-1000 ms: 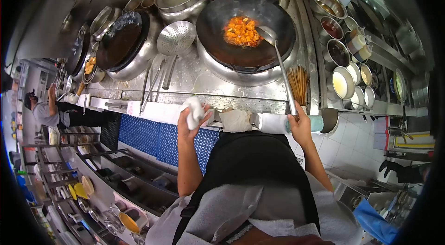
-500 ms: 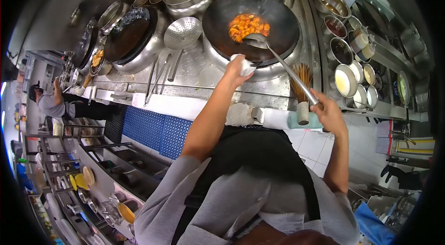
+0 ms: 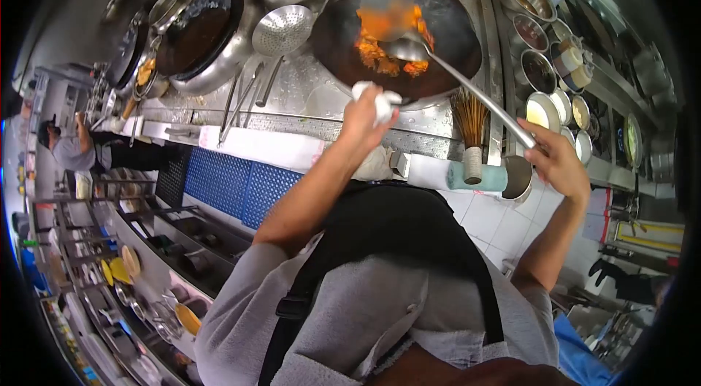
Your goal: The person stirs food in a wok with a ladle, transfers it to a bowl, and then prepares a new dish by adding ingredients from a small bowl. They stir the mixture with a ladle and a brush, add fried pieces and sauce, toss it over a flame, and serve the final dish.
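Observation:
My left hand point(image 3: 365, 119) is closed round a folded white cloth point(image 3: 382, 108) at the near rim of a large black wok point(image 3: 451, 35). The wok's handle is hidden under the cloth. Orange, sauce-coated food pieces point(image 3: 376, 61) lie in the wok, and part of them is a motion-blurred mass near the far side. A long-handled metal ladle point(image 3: 485, 94) reaches into the wok, its bowl against the food. The end of its handle sits in my closed right hand point(image 3: 561, 159), out to the right of the stove.
A perforated strainer point(image 3: 282, 29) rests left of the wok. At the right stand a bamboo brush point(image 3: 471, 123) and seasoning pots point(image 3: 538, 70). A second wok point(image 3: 201, 39) sits further left. Another person point(image 3: 73, 151) stands at the far left.
The wok has shifted and tilted, and the food has gone from a compact heap to a blurred, spread mass. My right hand has moved right and outward with the ladle.

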### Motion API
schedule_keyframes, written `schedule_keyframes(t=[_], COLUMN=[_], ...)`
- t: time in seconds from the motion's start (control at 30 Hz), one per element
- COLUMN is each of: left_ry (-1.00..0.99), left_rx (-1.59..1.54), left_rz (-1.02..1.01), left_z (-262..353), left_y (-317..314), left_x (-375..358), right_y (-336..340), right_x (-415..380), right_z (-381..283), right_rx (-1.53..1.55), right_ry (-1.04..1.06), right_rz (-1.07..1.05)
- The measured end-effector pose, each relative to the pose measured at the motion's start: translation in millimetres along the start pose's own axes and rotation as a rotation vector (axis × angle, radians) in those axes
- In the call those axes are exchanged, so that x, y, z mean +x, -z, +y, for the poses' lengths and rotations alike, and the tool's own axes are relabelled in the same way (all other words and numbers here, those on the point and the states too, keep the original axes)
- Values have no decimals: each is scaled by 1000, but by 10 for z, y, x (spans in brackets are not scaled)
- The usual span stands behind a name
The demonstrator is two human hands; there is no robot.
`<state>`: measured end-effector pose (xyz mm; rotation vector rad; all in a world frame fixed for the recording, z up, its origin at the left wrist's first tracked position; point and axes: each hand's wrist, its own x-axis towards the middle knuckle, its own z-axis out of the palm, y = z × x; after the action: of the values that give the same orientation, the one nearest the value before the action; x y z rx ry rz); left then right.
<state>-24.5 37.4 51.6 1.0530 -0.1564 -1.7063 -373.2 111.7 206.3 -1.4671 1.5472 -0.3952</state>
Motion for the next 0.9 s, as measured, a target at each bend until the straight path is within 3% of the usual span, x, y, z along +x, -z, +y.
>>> schedule_keyframes(t=[0.1, 0.17, 0.27, 0.4, 0.43, 0.53, 0.6, 0.63, 0.73, 0.9], left_ry=[53, 24, -25, 83, -8, -7, -35, -22, 51, 160], left_rx=[36, 60, 93, 180, 164, 109, 115, 88, 138, -23], left_rz=[20, -1, -84, 110, 104, 16, 24, 39, 53, 56], left_z=[49, -118, -399, -338, -249, -25, 12, -38, -14, -22], left_y=[-118, 38, 342, 443, 320, 130, 60, 99, 46, 1], left_x=[535, 695, 428, -93, -101, 402, 693, 891, 1012, 1252], right_y=[-7, -319, -724, -967, -1035, -1354, -1515, -1587, -1239, -683], right_x=[50, 450, 760, 461, 449, 684, 708, 758, 237, 404], right_z=[-30, 224, 476, 588, 694, 1142, 1231, 1505, 1095, 464], right_rx=[-61, -109, -46, 282, 311, -67, -10, -107, 74, -370], right_ry=[-12, 121, 205, 147, 104, 190, 152, 358, 128, 203], right_rz=[-33, 38, 190, 282, 278, 371, 373, 453, 222, 170])
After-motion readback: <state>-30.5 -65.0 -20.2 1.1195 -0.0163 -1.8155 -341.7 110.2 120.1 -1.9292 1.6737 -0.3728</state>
